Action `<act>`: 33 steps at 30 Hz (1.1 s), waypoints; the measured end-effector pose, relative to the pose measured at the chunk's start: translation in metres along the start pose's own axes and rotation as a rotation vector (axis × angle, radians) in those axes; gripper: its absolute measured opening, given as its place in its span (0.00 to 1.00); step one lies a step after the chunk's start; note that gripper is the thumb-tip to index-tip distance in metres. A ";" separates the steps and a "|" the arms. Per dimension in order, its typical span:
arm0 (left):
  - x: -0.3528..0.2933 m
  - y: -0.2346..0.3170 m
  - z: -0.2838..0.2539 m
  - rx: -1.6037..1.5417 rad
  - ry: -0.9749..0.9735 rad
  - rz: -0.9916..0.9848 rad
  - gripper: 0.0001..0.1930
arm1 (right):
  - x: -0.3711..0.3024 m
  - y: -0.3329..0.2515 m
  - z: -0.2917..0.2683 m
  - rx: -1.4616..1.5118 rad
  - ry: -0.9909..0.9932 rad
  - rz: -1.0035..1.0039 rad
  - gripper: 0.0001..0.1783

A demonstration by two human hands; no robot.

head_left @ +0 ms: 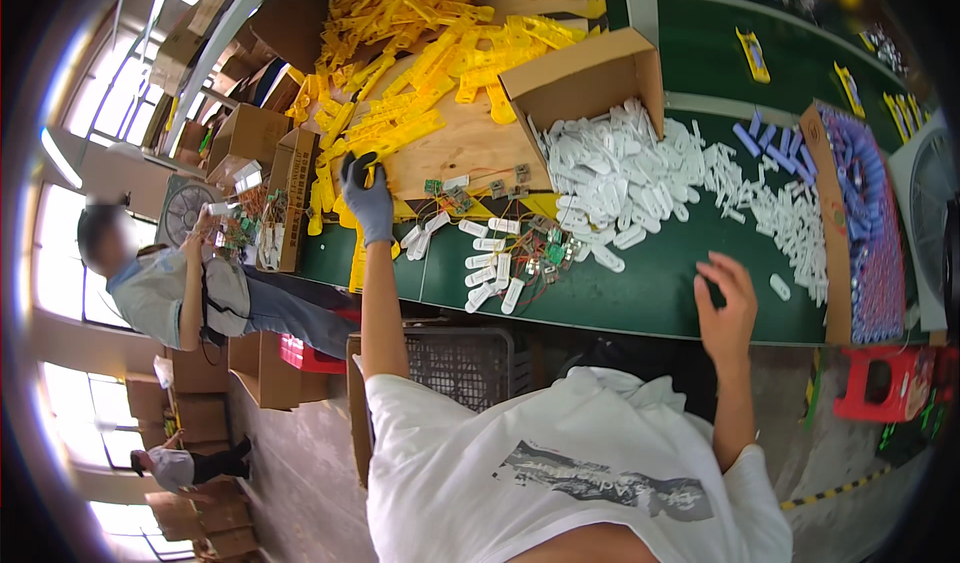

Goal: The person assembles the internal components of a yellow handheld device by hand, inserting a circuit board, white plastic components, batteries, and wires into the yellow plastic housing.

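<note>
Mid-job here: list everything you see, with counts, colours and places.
Plastic parts: countless, yellow, upper centre-left
Oval pieces: countless, white, bench centre-right
Small pieces: countless, white, right of ovals
Open carton: one, brown, behind ovals
Circuit boards: several, green, bench centre
Side carton: one, brown, bench's right end
Loose cylinders: several, purple, beside side carton
Bench: one, green, centre
Crate: one, grey, below bench
Stool: at least one, red, lower right
Other people: two, pale tops, left
Left hand: one, grey-gloved, at plastic parts
Right hand: one, ungloved, near bench's front edge
</note>
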State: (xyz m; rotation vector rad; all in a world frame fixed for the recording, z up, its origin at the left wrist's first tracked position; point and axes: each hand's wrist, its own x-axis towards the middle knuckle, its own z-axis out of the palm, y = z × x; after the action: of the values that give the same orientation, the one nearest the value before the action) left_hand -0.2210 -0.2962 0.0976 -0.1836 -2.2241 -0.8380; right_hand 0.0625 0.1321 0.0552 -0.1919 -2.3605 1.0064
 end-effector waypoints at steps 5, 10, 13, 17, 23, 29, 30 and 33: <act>-0.046 0.011 -0.080 -0.671 0.210 -0.286 0.08 | 0.052 -0.047 0.045 0.207 -0.177 -0.209 0.08; -0.137 0.063 -0.122 -0.852 -0.024 -0.331 0.16 | 0.104 -0.113 0.185 0.127 -0.506 -0.528 0.10; -0.209 0.101 -0.121 -1.139 -0.089 -0.543 0.30 | 0.160 -0.128 0.270 -0.042 -0.545 -0.549 0.08; -0.310 0.137 -0.098 -1.296 -0.170 -0.811 0.33 | 0.172 -0.140 0.319 -0.008 -0.720 -0.522 0.06; -0.362 0.162 -0.091 -1.583 -0.325 -1.250 0.26 | 0.170 -0.129 0.324 -0.061 -0.613 -0.538 0.10; -0.383 0.131 -0.122 -1.001 -0.772 -1.216 0.15 | 0.171 -0.184 0.218 0.544 0.014 -0.358 0.11; -0.363 0.134 -0.122 -0.930 -0.737 -1.148 0.15 | 0.178 -0.182 0.200 0.673 0.145 -0.398 0.11; -0.289 0.152 -0.114 -0.810 -0.364 -1.064 0.20 | 0.182 -0.182 0.144 1.165 0.294 -0.482 0.10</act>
State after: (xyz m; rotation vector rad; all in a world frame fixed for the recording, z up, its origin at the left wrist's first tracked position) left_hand 0.1093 -0.2151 0.0349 0.5747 -2.0808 -2.4124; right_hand -0.1528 -0.0245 0.1822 0.5916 -1.1684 1.7289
